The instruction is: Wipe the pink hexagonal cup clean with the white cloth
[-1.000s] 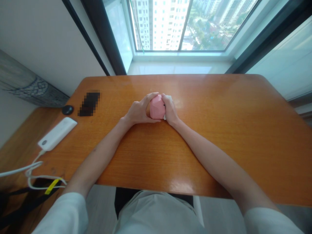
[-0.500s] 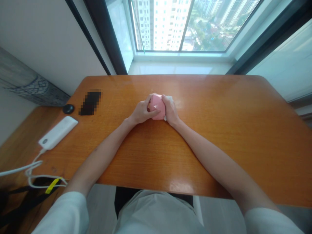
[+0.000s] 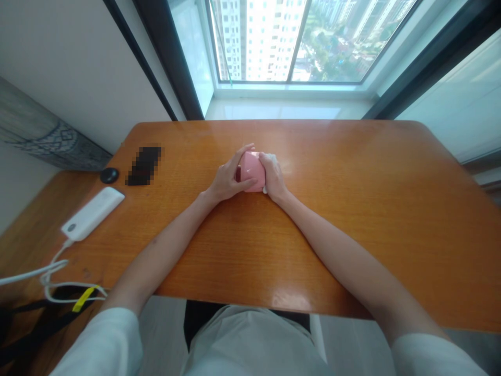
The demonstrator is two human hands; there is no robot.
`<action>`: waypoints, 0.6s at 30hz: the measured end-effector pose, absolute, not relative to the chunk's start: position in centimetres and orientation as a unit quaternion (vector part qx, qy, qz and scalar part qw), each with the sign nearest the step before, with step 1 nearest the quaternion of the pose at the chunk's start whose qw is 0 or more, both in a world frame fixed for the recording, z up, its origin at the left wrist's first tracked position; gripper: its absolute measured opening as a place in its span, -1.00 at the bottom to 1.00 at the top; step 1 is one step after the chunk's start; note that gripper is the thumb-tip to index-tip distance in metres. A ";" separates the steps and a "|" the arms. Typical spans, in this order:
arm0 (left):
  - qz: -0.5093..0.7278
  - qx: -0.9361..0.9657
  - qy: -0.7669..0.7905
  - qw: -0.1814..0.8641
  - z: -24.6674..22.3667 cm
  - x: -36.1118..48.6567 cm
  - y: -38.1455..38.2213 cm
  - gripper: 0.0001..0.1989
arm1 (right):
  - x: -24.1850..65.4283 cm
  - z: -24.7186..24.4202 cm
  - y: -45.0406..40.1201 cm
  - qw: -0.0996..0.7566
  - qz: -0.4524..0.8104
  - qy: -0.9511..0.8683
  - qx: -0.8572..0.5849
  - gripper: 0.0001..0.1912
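Observation:
A small pink object point(image 3: 251, 169) is between my two hands, above the middle of the wooden table point(image 3: 242, 245). My left hand point(image 3: 231, 176) is around its left side, the thumb across its lower front and the other fingers reaching over its far edge. On the other side, my right hand point(image 3: 273, 177) grips the object, its fingers closed. Something white point(image 3: 273, 157) shows at the right hand's fingers, with a bit more below them; what it is I cannot make out.
On the table's left side lie a white power bank point(image 3: 93, 214) with a white cable point(image 3: 58, 265), a round black object point(image 3: 109, 175) and a blurred-out dark object point(image 3: 144, 166). A yellow tag point(image 3: 84, 299) sits near the left front edge. Beyond the table is a window point(image 3: 289, 42).
My left hand's upper fingers have lifted and straightened a little at the pink object's far edge. My right hand has hardly moved.

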State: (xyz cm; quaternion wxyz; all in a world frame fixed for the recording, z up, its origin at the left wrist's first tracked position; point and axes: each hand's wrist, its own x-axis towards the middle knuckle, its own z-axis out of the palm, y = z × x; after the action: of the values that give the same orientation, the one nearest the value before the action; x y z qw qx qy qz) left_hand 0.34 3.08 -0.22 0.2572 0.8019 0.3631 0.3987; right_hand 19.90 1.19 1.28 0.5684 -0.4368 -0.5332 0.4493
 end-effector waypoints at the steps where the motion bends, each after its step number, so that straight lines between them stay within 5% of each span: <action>1: 0.395 0.810 0.353 0.253 -0.2 0.2 3.1 0.12 | 19.9 1.2 1.3 0.567 0.451 -0.531 -0.439 -0.38; 8: 0.289 0.892 0.318 0.140 0.4 -1.4 4.0 0.43 | 19.8 0.9 1.6 0.568 0.461 -0.514 -0.448 -0.38; 18: 0.293 0.884 0.358 0.070 0.2 -0.8 3.1 0.25 | 19.6 1.5 1.4 0.570 0.451 -0.516 -0.453 -0.28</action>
State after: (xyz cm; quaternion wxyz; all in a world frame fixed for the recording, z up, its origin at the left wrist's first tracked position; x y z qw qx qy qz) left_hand -0.79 3.13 0.20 0.0700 0.8840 0.3575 0.2928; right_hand 19.62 1.39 1.45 0.5705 -0.4527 -0.5156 0.4514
